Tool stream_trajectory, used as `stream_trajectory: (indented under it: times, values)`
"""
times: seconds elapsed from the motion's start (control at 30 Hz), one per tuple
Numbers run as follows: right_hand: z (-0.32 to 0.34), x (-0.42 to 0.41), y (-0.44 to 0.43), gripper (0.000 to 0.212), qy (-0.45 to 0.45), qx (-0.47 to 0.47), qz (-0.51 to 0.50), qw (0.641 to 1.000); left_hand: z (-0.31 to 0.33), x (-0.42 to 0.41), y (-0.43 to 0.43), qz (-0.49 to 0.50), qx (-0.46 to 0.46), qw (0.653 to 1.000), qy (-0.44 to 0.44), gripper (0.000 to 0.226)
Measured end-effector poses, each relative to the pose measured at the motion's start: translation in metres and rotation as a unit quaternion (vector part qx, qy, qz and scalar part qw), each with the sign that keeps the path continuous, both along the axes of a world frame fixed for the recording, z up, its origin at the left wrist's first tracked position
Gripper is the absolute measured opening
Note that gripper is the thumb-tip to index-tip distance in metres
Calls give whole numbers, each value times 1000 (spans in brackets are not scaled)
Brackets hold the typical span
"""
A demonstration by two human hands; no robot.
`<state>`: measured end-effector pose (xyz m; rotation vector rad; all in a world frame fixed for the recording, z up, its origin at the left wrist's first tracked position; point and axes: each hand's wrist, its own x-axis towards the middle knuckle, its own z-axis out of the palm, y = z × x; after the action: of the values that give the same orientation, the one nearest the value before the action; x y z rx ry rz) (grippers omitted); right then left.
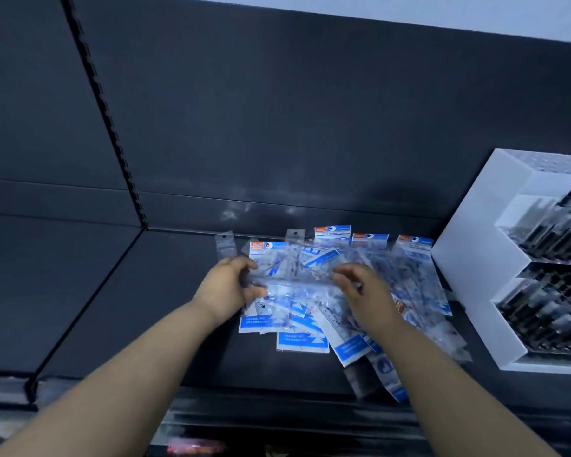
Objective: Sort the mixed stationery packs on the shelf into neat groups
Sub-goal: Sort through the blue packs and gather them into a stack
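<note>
A loose heap of clear stationery packs [314, 328] with blue and white cards lies on the dark shelf [145, 308], spread from the middle toward the right. Both hands hold one long clear pack [297, 283] crosswise just above the heap. My left hand [234, 285] grips its left end with curled fingers. My right hand [363, 288] pinches its right end. Three packs with red and blue headers [370, 238] lie at the back of the heap. One pack [386, 374] hangs over the shelf's front edge.
A white tiered display rack [475, 275] holding several dark pens stands at the right, touching the heap. A vertical slotted upright [112, 133] divides the dark back panel. A bare stretch of shelf lies left of the heap. A lower shelf edge [277, 420] runs along the front.
</note>
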<state>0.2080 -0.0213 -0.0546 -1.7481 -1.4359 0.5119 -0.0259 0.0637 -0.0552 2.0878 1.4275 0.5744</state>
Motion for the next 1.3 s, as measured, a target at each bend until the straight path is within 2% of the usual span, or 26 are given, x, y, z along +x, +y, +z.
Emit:
stream_trajectory:
  times: [0.07, 0.13, 0.23, 0.27, 0.43, 0.5, 0.57, 0.67, 0.77, 0.87, 1.0, 1.2, 1.3]
  values:
    - [3, -2, 4, 18, -88, 32, -13, 996, -5, 0, -4, 56, -36, 993, -97, 53]
    - [9, -6, 7, 26, -180, 22, -2, 983, -8, 3, -8, 77, -61, 983, -154, 56]
    - [7, -12, 5, 39, -383, 22, 7, 924, -13, 6, -10, 69, -74, 978, -184, 63]
    - [5, -13, 5, 38, -424, 31, 0, 905, -15, 5, -11, 60, -67, 979, -183, 64]
    - [-2, -19, 8, 23, -479, 60, -30, 875, -22, 0, -11, 43, -36, 975, -214, 55]
    - [3, -24, 9, 23, -516, 26, -22, 856, -24, -1, -10, 37, -28, 975, -216, 59]
    - [10, -30, 10, 26, -535, -46, 22, 844, -26, 1, -10, 15, -18, 982, -189, 59]
    - [18, -29, 9, 37, -537, -102, 44, 836, -28, 4, -10, 3, -7, 989, -149, 41]
    - [24, -24, 8, 48, -520, -113, 38, 846, -29, 5, -10, 17, -11, 986, -167, 29]
    - [23, -16, 6, 38, -457, -111, 17, 882, -29, 4, -10, 32, -15, 983, -183, 30]
    - [12, -6, 3, 32, -287, -93, -20, 953, -32, 5, -10, 25, -4, 986, -163, 40]
    - [2, -4, -1, 29, -179, -42, -16, 983, -32, 4, -11, 33, 39, 981, -190, 33]
    - [-2, -5, -1, 29, -165, -47, -2, 985, -32, 4, -11, 36, 35, 980, -194, 36]
